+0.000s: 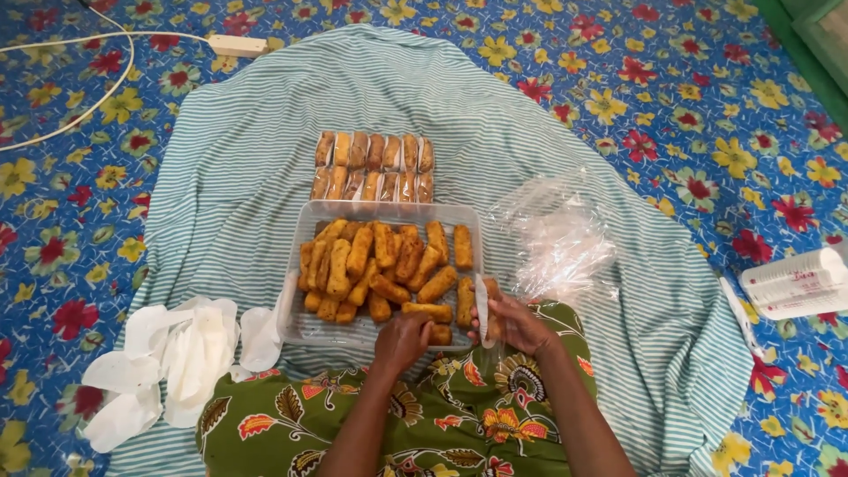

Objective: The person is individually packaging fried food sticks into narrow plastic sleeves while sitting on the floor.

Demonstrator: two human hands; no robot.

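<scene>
Golden-brown fried finger-shaped snacks (380, 269) lay heaped in a clear rectangular plastic tray (382, 212) at the middle of a green-and-white striped cloth (230, 203) spread on the floor. The left hand (402, 340) rested at the tray's near edge, fingers curled down onto one of the snacks there; whether they actually gripped it could not be told. The right hand (512, 322), just to the right, held a small clear plastic bag (484, 311) with a snack or two inside, fingers closed around it. Just beyond the tray's far side sat two rows of already bagged snacks (374, 168). Right of the tray lay a loose pile of clear plastic bags (556, 243). On the near left were crumpled white paper sheets (177, 353). A green floral skirt (424, 424) covered the person's lap at the near edge. Under the cloth spread a blue floor mat with red and yellow flowers (671, 97); a white power strip with its cord (237, 44) lay at the far left, and a stack of white cups (795, 283) lay on its side at the right.
</scene>
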